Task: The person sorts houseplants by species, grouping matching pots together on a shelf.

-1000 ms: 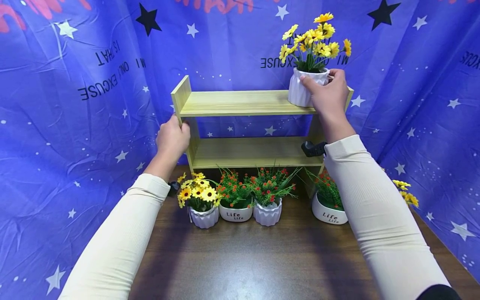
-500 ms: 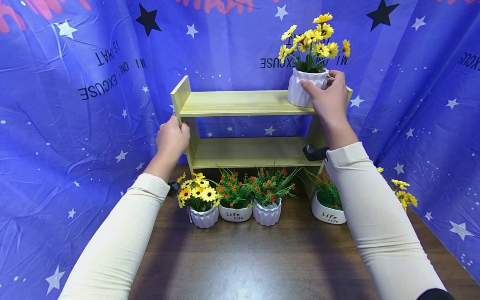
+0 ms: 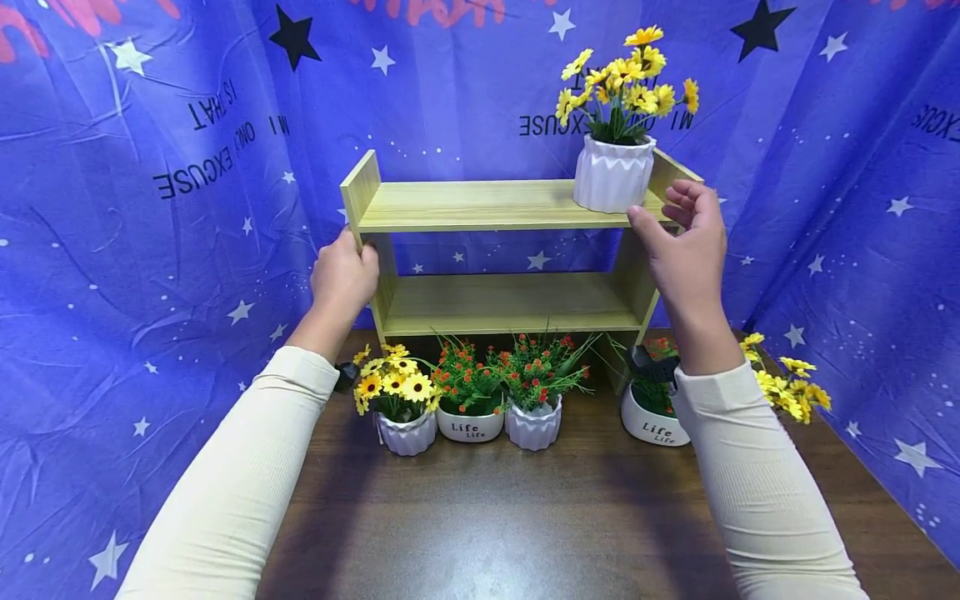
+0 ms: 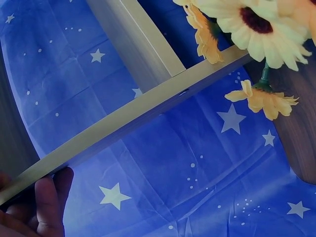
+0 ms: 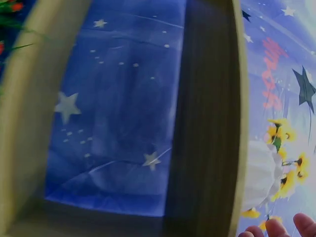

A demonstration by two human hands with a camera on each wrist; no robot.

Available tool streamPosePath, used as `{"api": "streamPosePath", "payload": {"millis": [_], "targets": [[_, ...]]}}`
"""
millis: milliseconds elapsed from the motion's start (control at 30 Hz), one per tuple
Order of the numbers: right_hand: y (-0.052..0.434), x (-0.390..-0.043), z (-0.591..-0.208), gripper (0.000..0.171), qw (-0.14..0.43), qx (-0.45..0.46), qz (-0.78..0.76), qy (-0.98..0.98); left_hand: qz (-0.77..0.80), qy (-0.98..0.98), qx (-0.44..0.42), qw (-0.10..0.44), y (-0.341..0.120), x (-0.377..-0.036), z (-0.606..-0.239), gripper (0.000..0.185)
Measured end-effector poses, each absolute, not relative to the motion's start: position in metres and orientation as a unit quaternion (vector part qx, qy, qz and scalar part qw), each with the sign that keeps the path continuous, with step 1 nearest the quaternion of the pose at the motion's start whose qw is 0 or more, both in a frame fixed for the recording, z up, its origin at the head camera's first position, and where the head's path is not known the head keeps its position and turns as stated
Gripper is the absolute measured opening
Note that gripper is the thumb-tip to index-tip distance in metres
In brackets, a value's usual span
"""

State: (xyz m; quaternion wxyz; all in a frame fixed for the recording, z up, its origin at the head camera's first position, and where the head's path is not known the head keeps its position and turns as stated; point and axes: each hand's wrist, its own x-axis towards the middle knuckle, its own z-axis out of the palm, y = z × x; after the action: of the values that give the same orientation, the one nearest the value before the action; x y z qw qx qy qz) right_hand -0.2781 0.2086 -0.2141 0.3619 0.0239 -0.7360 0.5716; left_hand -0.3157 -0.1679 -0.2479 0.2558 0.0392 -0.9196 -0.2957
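Note:
A white ribbed pot of yellow daisies (image 3: 612,175) stands upright at the right end of the top board of a light wooden shelf (image 3: 465,204). Just below and right of that pot is my right hand (image 3: 686,250), its fingers loosely bent with nothing between them. My left hand (image 3: 343,275) grips the shelf's left side panel (image 3: 363,190). In the left wrist view, fingers (image 4: 48,202) wrap the panel's edge. The right wrist view has my fingertips (image 5: 276,228) at the bottom, beside the white pot (image 5: 259,173).
In front of the shelf on the brown table (image 3: 480,517) stand a yellow daisy pot (image 3: 407,435), a red-flowered oval "Life" pot (image 3: 470,425) and a red-flowered ribbed pot (image 3: 534,425). Right of them are another "Life" pot (image 3: 652,423) and yellow flowers (image 3: 791,387). Blue star-printed cloth (image 3: 187,275) hangs behind.
My right hand has let go of the daisy pot and drawn back down and to the right. The pot stays on the top board, and my left hand keeps its grip on the shelf.

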Motion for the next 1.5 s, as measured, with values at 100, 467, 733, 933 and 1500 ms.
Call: {"api": "streamPosePath", "payload": {"millis": [100,467,733,933,1500], "targets": [[0.216,-0.270,-0.230,0.059,0.368,0.027,0.567,-0.737,-0.296,-0.918,0.036,0.261,-0.169,-0.316,-0.246,0.031],[0.242,-0.234,-0.284,0.053,0.351,-0.005,0.539,-0.765,-0.299,-0.918,0.036,0.258,-0.169,-0.317,-0.242,0.031],[0.257,-0.208,-0.315,0.054,0.336,-0.034,0.515,-0.788,-0.301,-0.918,0.036,0.256,-0.170,-0.316,-0.241,0.033],[0.270,-0.192,-0.335,0.051,0.342,-0.048,0.522,-0.780,-0.301,-0.918,0.036,0.256,-0.172,-0.314,-0.243,0.033],[0.318,-0.138,-0.383,0.048,0.390,-0.127,0.453,-0.792,-0.295,-0.920,0.037,0.254,-0.167,-0.315,-0.248,0.029]]}}
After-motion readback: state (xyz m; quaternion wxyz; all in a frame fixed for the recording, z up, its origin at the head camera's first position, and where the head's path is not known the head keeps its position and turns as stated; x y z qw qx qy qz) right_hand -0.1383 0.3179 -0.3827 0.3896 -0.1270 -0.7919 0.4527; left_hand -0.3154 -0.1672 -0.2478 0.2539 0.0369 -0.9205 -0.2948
